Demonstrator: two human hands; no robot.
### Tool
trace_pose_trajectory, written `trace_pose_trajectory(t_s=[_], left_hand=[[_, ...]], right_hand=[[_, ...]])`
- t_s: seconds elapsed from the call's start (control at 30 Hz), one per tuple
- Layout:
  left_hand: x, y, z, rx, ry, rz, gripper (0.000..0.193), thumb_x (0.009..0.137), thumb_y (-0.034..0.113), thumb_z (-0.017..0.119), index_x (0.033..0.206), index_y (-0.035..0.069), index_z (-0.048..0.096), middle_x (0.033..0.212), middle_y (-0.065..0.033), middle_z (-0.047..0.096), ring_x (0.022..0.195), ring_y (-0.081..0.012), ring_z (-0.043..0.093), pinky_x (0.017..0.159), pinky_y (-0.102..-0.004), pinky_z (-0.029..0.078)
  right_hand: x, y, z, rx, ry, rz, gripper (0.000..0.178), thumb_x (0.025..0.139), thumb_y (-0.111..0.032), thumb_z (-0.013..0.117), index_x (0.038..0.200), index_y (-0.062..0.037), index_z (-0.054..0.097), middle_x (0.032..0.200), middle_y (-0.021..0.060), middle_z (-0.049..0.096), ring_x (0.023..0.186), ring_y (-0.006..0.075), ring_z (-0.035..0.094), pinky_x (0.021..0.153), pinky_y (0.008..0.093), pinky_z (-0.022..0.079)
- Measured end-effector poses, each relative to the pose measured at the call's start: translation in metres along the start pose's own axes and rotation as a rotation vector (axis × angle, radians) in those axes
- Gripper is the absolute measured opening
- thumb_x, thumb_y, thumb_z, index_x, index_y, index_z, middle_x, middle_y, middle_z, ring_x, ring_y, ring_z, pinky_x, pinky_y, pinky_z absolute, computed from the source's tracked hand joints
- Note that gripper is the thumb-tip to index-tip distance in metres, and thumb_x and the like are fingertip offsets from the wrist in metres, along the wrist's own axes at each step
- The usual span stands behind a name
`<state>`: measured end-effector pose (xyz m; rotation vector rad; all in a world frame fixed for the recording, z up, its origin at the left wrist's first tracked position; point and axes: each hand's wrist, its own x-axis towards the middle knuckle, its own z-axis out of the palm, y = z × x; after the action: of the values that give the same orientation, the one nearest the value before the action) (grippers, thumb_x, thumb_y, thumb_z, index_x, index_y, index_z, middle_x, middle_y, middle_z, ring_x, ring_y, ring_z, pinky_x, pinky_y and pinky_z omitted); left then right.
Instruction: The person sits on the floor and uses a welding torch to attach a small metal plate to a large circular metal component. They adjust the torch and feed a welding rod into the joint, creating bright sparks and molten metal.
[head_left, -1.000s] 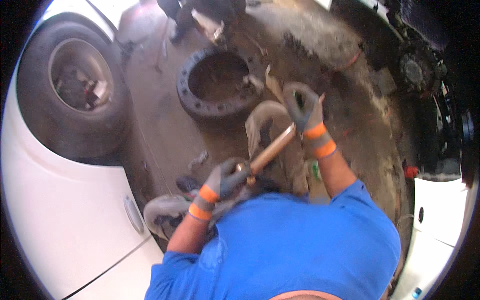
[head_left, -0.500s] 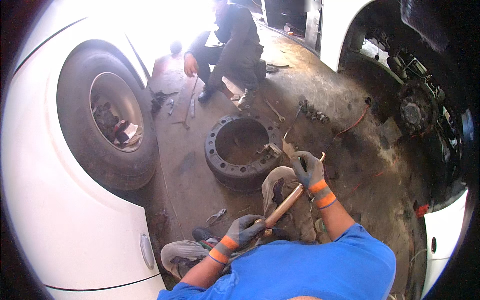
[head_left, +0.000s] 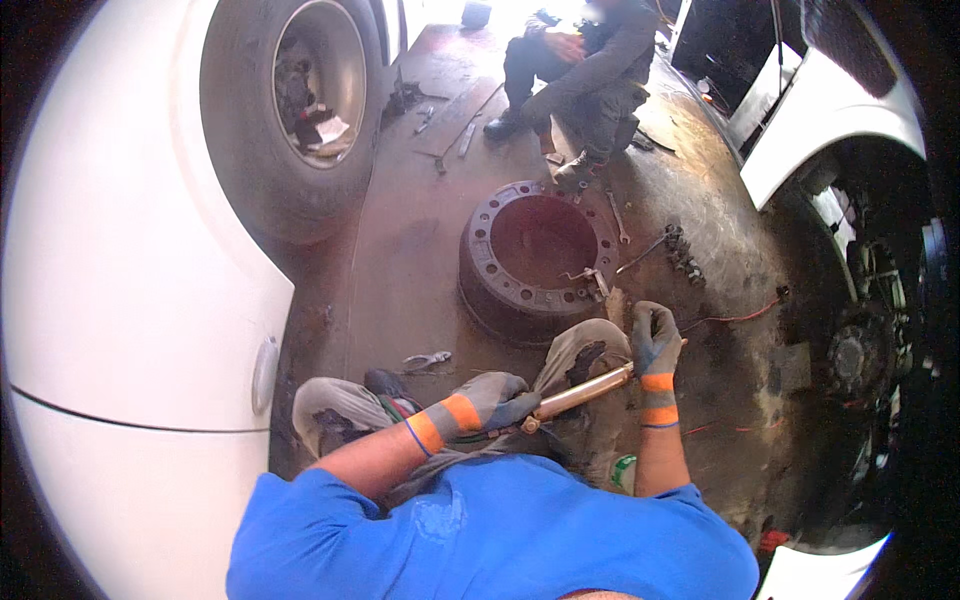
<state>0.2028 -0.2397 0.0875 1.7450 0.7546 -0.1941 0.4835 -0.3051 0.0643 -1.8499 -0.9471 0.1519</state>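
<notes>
My left hand (head_left: 500,402), in a grey glove with an orange cuff, is wrapped round the near end of a copper-coloured metal cylinder (head_left: 585,393) with a small brass fitting at that end. The tube lies slanted over my lap, its far end beside my right hand (head_left: 656,340). The right hand's gloved fingers are closed; what they hold is mostly hidden, though a thin tip shows to their right. Just beyond my knee sits a heavy round brake drum (head_left: 480,275) with holes round its rim. A small metal piece (head_left: 600,283) rests on that rim.
Pliers (head_left: 427,361) lie left of my knees. A wrench (head_left: 618,217) and a cluster of dark nuts (head_left: 683,255) are right of the drum. Another person (head_left: 590,90) crouches beyond it. A white vehicle with a wheel (head_left: 300,110) stands left; an exposed hub (head_left: 855,355) is at right.
The view has shifted, so the drum and the person appear farther right and higher. The cylinder lies flatter, with both hands still at its ends.
</notes>
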Motion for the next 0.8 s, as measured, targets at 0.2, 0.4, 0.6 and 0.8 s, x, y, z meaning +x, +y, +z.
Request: trace_pose_trajectory(t_s=[0.2, 0.4, 0.6, 0.8], left_hand=[[0.004, -0.013, 0.013, 0.008, 0.111, 0.135, 0.035, 0.087, 0.032, 0.050, 0.100, 0.002, 0.064, 0.088, -0.0189, 0.065, 0.084, -0.0319, 0.064, 0.074, -0.0404, 0.048], [0.004, -0.005, 0.017, 0.147, 0.154, 0.651, 0.047, 0.089, 0.029, 0.058, 0.131, 0.010, 0.050, 0.132, -0.0266, 0.045, 0.119, -0.0381, 0.049, 0.100, -0.0425, 0.040], [-0.006, -0.010, 0.018, 0.472, 0.299, 0.680, 0.038, 0.084, 0.024, 0.063, 0.121, 0.016, 0.058, 0.125, -0.0234, 0.051, 0.092, -0.0398, 0.061, 0.077, -0.0446, 0.053], [0.005, -0.010, 0.018, 0.283, 0.464, 0.689, 0.031, 0.082, 0.017, 0.066, 0.110, 0.008, 0.060, 0.122, -0.0228, 0.054, 0.089, -0.0398, 0.064, 0.074, -0.0415, 0.055]], right_hand=[[0.005, -0.013, 0.001, -0.127, -0.020, -0.002, 0.023, 0.087, -0.027, 0.061, 0.097, -0.0071, 0.065, 0.089, 0.0131, 0.068, 0.081, 0.0235, 0.066, 0.073, 0.0337, 0.050], [0.013, -0.005, -0.013, -0.303, -0.062, 0.132, 0.027, 0.086, -0.030, 0.061, 0.093, -0.0050, 0.066, 0.089, 0.0148, 0.068, 0.084, 0.0276, 0.067, 0.075, 0.0364, 0.050], [0.008, 0.001, -0.002, -0.372, -0.042, 0.053, 0.032, 0.085, -0.038, 0.059, 0.092, -0.0074, 0.065, 0.087, 0.0188, 0.067, 0.084, 0.0375, 0.064, 0.075, 0.0432, 0.049], [0.013, -0.008, -0.015, -0.417, -0.082, 0.238, 0.036, 0.085, -0.040, 0.059, 0.095, -0.0055, 0.066, 0.088, 0.0191, 0.067, 0.086, 0.0367, 0.065, 0.074, 0.0415, 0.049]])
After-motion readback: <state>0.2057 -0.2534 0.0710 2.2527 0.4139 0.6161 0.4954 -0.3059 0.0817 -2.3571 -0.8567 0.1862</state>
